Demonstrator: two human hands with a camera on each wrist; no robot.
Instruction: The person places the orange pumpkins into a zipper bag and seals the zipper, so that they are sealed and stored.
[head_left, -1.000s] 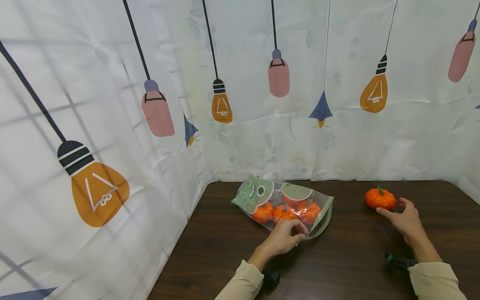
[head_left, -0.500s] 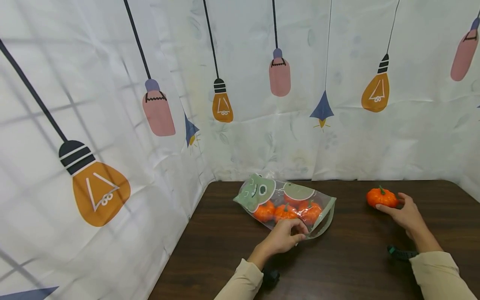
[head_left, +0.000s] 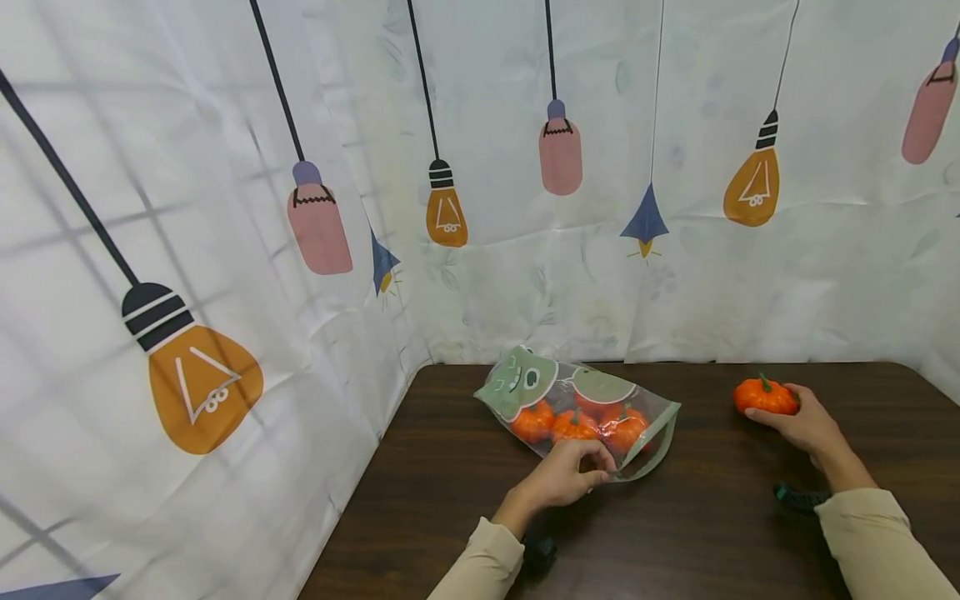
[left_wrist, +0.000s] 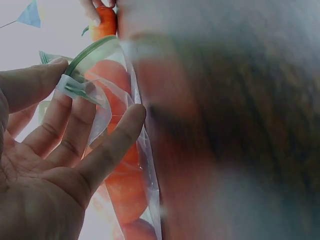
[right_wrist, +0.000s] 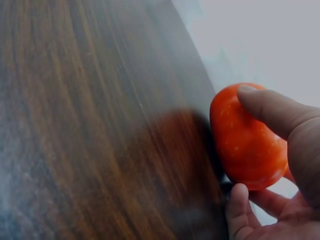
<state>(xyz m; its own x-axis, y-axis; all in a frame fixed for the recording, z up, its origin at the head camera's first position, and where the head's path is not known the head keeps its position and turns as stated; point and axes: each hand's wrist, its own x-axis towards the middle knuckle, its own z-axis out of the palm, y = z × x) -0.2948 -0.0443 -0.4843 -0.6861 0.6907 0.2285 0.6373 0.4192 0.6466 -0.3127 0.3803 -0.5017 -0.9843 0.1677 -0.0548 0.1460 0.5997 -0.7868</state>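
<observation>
A clear zip bag [head_left: 517,379] with a green cartoon face lies toward the left of the table, several small orange pumpkins [head_left: 574,425] inside. At its near corner my left hand [head_left: 566,477] pinches the edge; in the left wrist view, thumb and finger hold the white slider [left_wrist: 67,86] on the green zip, the little finger along the clear plastic. Off to the right, my right hand [head_left: 808,429] grips a loose orange pumpkin [head_left: 763,396] with a green stem. Seen from the right wrist, the thumb presses one side of this pumpkin [right_wrist: 242,145] and fingers curl behind, partly hidden.
The dark wood table [head_left: 705,533] ends at a white curtain [head_left: 495,292] printed with hanging lamps. A black wrist device [head_left: 538,554] sits by the left wrist, and a green and black strap [head_left: 798,498] by the right.
My right fingers have closed further round the loose pumpkin, which stays about where it was. The bag has shifted slightly to the right, while my left hand keeps its pinch on the edge.
</observation>
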